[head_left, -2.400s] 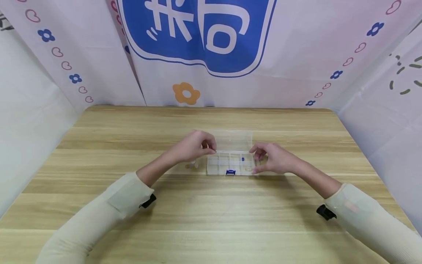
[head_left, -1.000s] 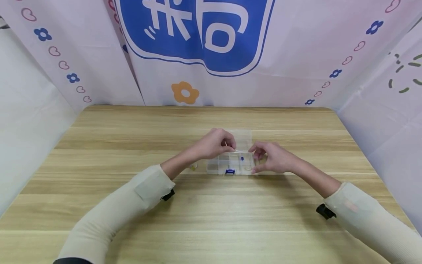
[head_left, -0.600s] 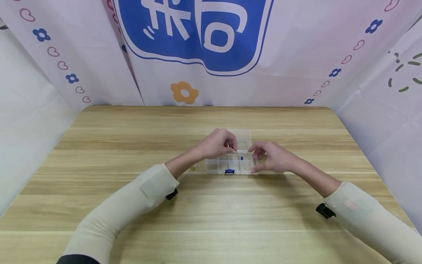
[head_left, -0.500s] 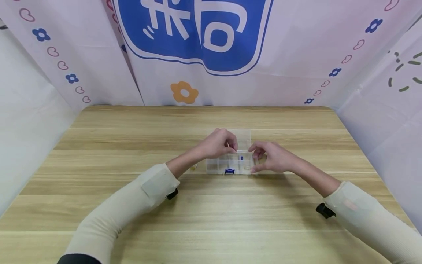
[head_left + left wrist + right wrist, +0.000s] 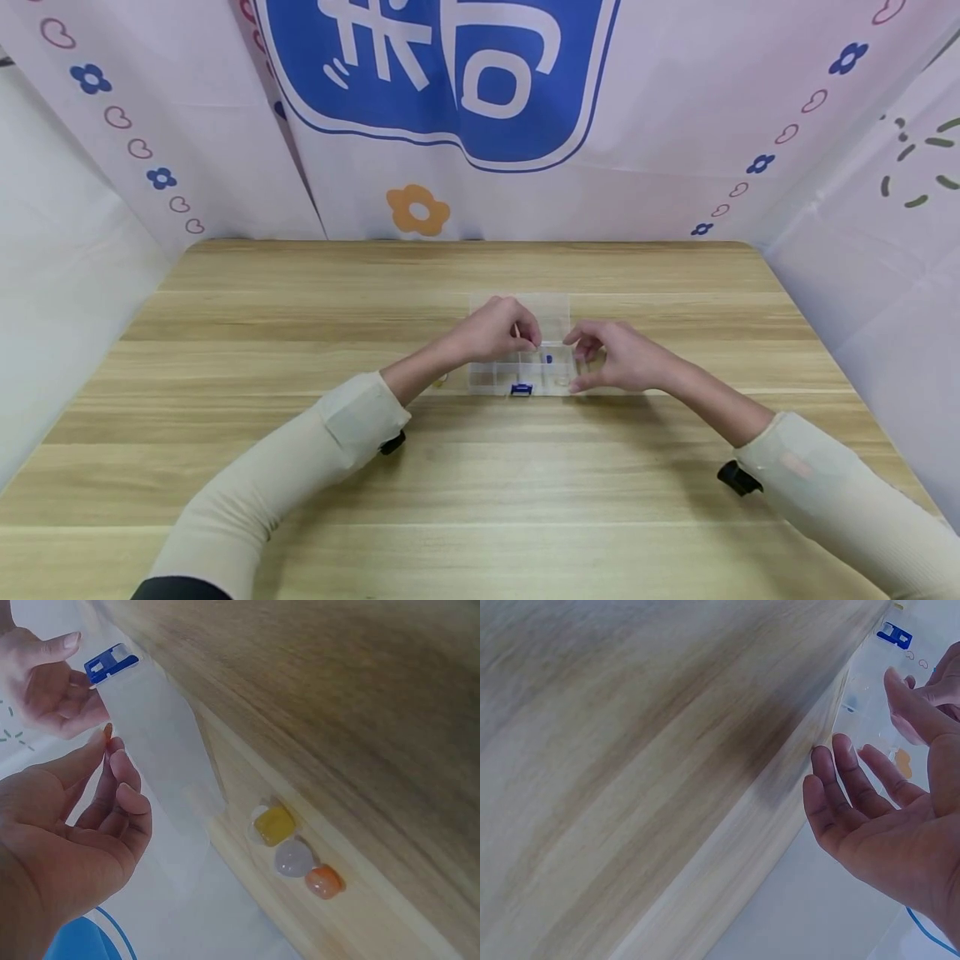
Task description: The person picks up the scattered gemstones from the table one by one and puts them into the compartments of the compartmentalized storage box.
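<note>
My left hand (image 5: 501, 329) pinches a small orange stone (image 5: 109, 732) between thumb and forefinger, over the back row of a clear compartment box (image 5: 483, 379). The box's lid (image 5: 553, 308) lies folded back behind it. My right hand (image 5: 626, 358) holds the box at its right end, thumb at the front corner and forefinger at the back one. In the box, a small blue piece (image 5: 549, 359) sits in the back right compartment and a pale one (image 5: 562, 382) in the front right. A blue latch (image 5: 521, 389) is on the front edge.
Left of the box, a yellow stone (image 5: 274, 825), a whitish stone (image 5: 294, 858) and another orange stone (image 5: 323, 882) lie on the wooden table (image 5: 480, 500), partly hidden behind my left wrist in the head view. A printed cloth (image 5: 652, 125) hangs behind the table.
My left hand has moved right, from the box's left end to over its back middle, then dipped slightly. The right hand has stayed at the box's right end.
</note>
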Demonstrator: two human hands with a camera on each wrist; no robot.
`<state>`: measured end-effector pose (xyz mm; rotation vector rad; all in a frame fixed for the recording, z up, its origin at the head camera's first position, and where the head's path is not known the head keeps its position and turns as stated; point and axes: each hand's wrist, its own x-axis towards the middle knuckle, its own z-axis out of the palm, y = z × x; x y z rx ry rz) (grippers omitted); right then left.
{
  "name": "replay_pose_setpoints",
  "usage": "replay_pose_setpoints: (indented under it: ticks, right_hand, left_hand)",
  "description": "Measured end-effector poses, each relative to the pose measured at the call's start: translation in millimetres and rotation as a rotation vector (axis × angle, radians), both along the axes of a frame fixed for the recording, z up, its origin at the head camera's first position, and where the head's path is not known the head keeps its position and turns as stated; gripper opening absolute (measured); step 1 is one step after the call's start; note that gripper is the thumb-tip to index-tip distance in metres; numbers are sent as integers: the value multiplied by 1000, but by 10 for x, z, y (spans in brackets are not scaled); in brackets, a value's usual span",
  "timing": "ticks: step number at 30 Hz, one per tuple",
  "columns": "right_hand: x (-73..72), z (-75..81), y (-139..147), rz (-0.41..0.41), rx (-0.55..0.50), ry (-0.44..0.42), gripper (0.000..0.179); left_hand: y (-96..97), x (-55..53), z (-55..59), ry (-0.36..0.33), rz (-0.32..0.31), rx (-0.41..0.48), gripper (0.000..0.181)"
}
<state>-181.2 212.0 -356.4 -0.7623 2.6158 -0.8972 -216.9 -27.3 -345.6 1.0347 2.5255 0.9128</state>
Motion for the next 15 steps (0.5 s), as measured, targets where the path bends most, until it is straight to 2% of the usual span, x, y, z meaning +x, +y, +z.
replay_pose_setpoints:
  ticks: [7,15]
  right_hand:
    - [4,6,-8,-5,2,-8,59]
    - [9,7,-5,-10,2,-12,59]
  left_hand:
    - [-32,13,-10,10,-3,-25,5]
    - [-154,68,67,8,26,-20,4]
